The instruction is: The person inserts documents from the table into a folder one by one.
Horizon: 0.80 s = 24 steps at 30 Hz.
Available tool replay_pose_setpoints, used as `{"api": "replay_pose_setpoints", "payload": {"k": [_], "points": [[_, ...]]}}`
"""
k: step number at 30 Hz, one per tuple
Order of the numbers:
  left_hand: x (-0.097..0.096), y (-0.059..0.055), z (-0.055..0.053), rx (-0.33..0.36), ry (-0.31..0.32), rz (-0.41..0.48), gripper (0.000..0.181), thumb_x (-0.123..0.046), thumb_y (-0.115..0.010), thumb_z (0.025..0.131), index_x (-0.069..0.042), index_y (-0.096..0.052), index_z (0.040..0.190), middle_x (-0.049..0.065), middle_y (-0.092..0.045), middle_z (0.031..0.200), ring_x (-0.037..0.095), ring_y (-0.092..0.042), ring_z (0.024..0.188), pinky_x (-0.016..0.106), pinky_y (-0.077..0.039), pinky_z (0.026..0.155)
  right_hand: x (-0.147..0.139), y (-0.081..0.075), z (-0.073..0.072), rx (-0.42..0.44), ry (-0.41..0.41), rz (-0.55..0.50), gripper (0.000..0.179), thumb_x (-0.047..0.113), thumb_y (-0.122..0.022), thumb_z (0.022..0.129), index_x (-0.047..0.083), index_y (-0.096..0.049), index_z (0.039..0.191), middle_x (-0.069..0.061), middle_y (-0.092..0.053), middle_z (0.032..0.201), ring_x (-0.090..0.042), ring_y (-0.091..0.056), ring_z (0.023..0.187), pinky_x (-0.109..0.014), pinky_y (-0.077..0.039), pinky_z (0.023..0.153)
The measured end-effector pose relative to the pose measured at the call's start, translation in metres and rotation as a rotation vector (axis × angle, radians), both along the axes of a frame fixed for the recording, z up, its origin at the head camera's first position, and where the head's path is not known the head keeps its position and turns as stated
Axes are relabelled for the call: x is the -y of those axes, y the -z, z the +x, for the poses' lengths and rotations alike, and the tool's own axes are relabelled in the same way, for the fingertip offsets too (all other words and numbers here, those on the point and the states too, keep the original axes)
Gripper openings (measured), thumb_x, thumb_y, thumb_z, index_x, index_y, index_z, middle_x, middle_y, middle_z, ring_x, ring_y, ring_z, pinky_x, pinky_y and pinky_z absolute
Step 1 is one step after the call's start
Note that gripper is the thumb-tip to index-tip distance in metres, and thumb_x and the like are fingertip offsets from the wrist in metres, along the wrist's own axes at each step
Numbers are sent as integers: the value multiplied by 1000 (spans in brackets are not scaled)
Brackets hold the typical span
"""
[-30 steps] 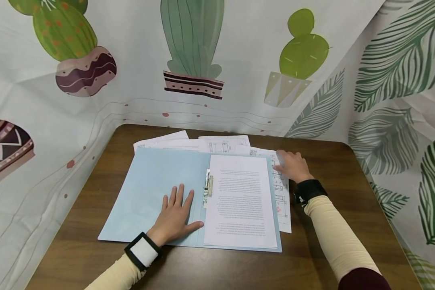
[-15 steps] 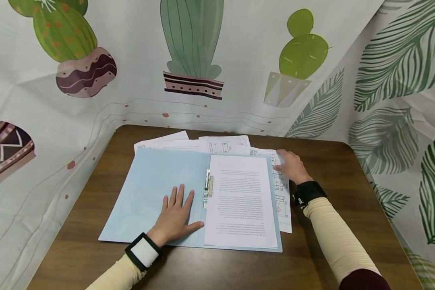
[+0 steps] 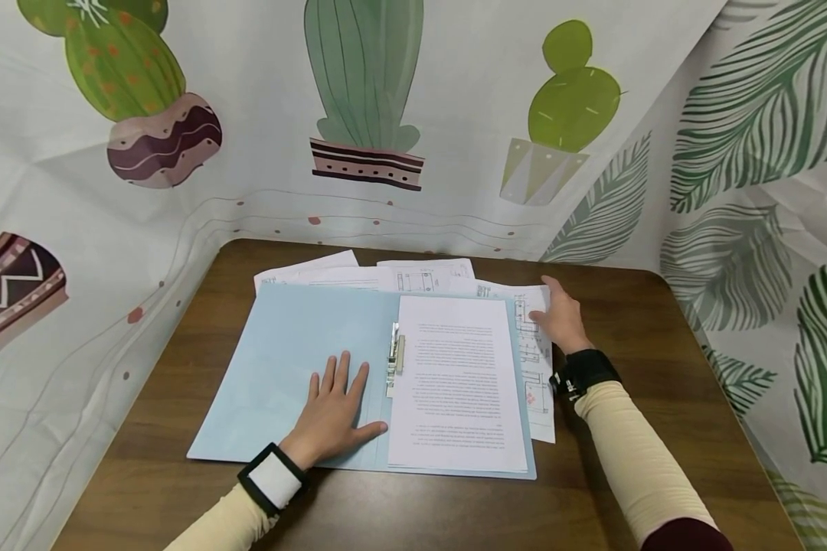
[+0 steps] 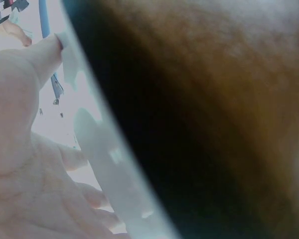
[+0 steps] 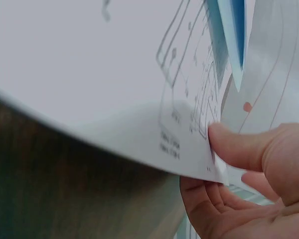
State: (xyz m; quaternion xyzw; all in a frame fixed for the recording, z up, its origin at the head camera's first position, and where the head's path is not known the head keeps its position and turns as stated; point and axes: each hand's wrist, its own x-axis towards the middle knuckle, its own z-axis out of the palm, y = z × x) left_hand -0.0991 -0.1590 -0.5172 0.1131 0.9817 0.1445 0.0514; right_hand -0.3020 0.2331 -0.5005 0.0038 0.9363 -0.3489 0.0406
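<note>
An open light-blue folder (image 3: 303, 337) lies on the table, with a stack of printed pages (image 3: 455, 383) on its right side beside a metal clip (image 3: 396, 356). My left hand (image 3: 334, 409) rests flat and spread on the left cover, thumb near the spine. At the folder's right, a sheet of paper with line drawings (image 3: 539, 398) sticks out from underneath. My right hand (image 3: 565, 315) pinches this sheet near its far right corner. In the right wrist view the thumb (image 5: 239, 149) lies on top of the paper and curled fingers (image 5: 204, 204) sit below its edge.
More loose papers (image 3: 310, 268) and a drawing sheet (image 3: 427, 274) poke out behind the folder's far edge. The brown wooden table (image 3: 634, 321) ends at a hanging cloth (image 3: 262, 153) printed with cacti and leaves.
My right hand has shifted its fingers slightly right, from over the drawing sheet's far corner to its right edge. The left hand and folder have stayed put.
</note>
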Motion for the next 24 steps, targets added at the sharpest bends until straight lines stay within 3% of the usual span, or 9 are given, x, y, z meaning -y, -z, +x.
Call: {"api": "replay_pose_setpoints", "payload": {"k": [3,6,9,15,24], "points": [[0,0,0,-1,2,-3,101,-61,-76,85,2,-39,156,34,-20,163,54,-14,151,74,-19,112,-1,0,1,-4,57,-36,80,0,-65,97,7,-20,163,-34,-46,147,-46,-55,123,-60,-44,102],[0,0,0,6,5,-6,102,-62,-75,85,2,-39,156,34,-19,163,54,-13,151,74,-19,112,-2,-1,2,-9,98,-48,77,2,-62,99,6,-21,163,-33,-56,133,-45,-59,114,-57,-49,95],[0,-1,-1,8,5,-7,102,-62,-74,86,2,-38,156,34,-18,164,54,-12,151,74,-19,113,-3,-4,3,-8,117,-46,65,5,-61,100,0,-32,159,-31,-62,121,-43,-62,105,-52,-51,88],[0,-1,-2,6,8,-2,102,-62,-74,85,2,-38,156,34,-18,164,54,-12,151,74,-18,113,-8,-5,2,6,135,-30,36,14,-61,103,-7,-62,132,-26,-66,118,-38,-62,101,-49,-50,89],[0,-1,-2,17,10,7,102,-61,-74,86,3,-37,156,35,-17,164,54,-11,152,74,-17,113,-17,-11,4,-44,130,-22,34,17,-60,104,-6,-65,128,-26,-67,114,-38,-63,96,-48,-50,85]]}}
